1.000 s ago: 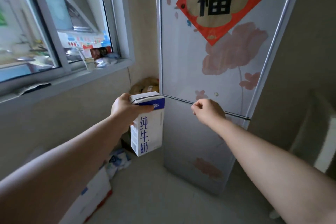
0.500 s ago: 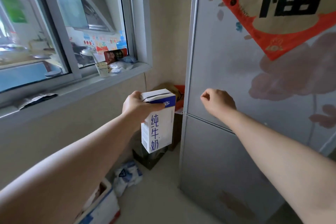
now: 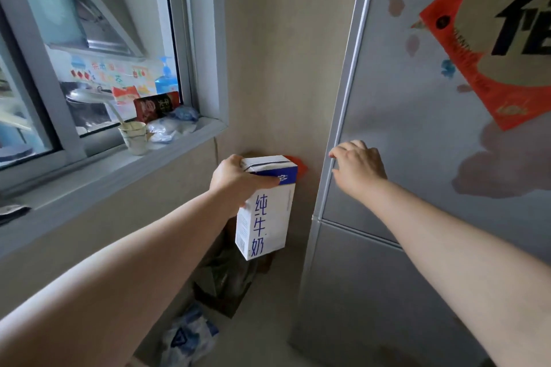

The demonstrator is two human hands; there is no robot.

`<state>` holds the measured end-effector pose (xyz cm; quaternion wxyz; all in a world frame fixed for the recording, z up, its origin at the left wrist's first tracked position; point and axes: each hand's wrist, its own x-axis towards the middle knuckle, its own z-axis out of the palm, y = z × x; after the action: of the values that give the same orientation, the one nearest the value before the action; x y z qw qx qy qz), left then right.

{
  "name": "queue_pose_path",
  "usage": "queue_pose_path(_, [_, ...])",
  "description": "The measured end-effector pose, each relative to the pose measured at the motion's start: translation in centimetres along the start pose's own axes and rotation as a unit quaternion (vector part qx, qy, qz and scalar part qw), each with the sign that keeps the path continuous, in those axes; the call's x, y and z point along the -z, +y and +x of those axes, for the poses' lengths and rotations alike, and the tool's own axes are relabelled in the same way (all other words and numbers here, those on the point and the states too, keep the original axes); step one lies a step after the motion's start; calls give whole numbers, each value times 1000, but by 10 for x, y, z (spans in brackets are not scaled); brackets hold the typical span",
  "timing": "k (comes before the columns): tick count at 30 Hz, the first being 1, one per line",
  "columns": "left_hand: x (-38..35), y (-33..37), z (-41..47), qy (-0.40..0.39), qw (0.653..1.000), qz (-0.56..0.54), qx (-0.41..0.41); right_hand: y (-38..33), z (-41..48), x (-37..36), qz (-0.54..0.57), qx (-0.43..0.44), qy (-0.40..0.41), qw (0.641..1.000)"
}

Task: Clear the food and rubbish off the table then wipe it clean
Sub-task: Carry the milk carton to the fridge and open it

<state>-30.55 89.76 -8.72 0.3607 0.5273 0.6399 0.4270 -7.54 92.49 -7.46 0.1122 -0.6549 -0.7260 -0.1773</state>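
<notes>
**Bringing the milk to a closed fridge**

Head view: we have the left hand clamped round the top of the milk carton, with the thumb across its blue band and the fingers hidden behind. The carton hangs upright in the air, long axis vertical, just left of the fridge and level with the seam between its two doors. The right hand is at the left edge of the fridge's upper door, fingers bent and tips on the pale edge strip. We cannot tell whether they have hooked round the edge or only touch it, and the hand carries nothing. The door looks shut.

We judge that the right hand, being nearer the fridge, must pull that edge outward. The carton lies left of that hand and a little lower, so it should hold clear of the swing, then travel rightward into the fridge while kept upright.

Left of the fridge, a cup stands on the window sill.
</notes>
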Motion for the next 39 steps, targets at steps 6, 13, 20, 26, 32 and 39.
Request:
queue_pose_path(6, [22,-5,67,-58,998,-3,-27,-25,32,0,-96,-16,-45,994])
queue_pose_path(13, [11,-10,113,-88,995,18,-44,-27,51,-2,-188,23,-79,979])
queue_pose_path(20, [-17,-9,141,-108,993,8,-40,-18,79,-10,-370,95,-66,922])
queue_pose_path(26, [-37,-11,160,-94,994,5,-47,-17,99,-17,-419,87,-111,897])
queue_pose_path(32, [-44,-18,161,-78,995,10,-56,-22,105,-28,-443,49,-141,884])
queue_pose_path(39, [-30,-32,159,-73,995,42,-53,-37,116,-33,-475,-9,-184,861])
